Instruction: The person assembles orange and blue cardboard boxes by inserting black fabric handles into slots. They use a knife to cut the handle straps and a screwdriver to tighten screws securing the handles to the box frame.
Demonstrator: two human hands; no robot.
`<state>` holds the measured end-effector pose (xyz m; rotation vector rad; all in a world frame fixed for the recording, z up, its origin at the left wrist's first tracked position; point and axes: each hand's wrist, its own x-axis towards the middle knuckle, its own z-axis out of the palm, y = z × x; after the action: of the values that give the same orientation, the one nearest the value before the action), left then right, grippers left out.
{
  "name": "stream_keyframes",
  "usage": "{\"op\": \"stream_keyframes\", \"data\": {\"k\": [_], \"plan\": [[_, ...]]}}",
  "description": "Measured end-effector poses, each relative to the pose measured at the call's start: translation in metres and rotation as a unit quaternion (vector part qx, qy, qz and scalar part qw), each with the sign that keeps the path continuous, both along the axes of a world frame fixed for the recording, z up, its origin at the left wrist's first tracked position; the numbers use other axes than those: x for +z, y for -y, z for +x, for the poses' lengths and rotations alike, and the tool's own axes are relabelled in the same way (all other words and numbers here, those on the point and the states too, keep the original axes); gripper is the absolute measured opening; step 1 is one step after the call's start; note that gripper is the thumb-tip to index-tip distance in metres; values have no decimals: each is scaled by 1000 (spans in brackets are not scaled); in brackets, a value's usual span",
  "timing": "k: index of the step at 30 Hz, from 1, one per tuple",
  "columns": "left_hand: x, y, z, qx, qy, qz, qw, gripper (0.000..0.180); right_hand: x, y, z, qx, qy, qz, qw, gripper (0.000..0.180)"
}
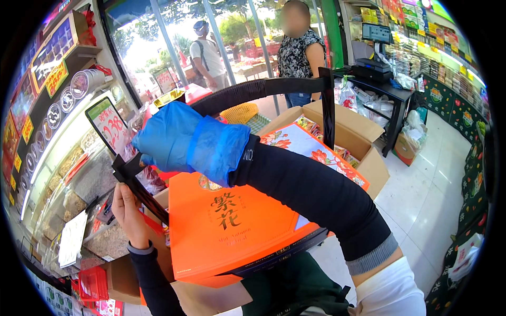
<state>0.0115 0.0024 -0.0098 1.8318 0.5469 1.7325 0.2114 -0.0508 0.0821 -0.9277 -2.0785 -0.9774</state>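
A black frame with a curved, wrapped bar [247,90] arches over a large orange gift box [237,234]. My right hand [182,138], in a crumpled blue plastic glove, is closed around the bar close to its left corner; the glove hides most of the fingers. Below that corner, my bare left hand [130,216] has its fingertips bent against the frame's left upright. The orange box lies flat on a dark box [284,252]. Beside and partly under it is a white box with red flowers [337,164], tilted.
An open cardboard carton [377,176] with small wrapped packets stands beyond the boxes. On the left are a price sign [108,124] and a food display case [71,210]. A person [300,50] stands near the glass front. A checkout counter [390,100] is at the right.
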Motion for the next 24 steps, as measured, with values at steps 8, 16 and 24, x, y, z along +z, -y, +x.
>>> {"op": "stream_keyframes", "data": {"k": [8,16,24], "plan": [[-4,6,13,73,33,62,995,28,-2,-2,-1,6,-8,-2,1000,13],[-2,6,13,79,19,77,994,30,-2,-5,0,7,-10,1,1000,14],[-6,-10,7,59,26,108,992,29,15,43,62,28,-11,25,999,37]]}}
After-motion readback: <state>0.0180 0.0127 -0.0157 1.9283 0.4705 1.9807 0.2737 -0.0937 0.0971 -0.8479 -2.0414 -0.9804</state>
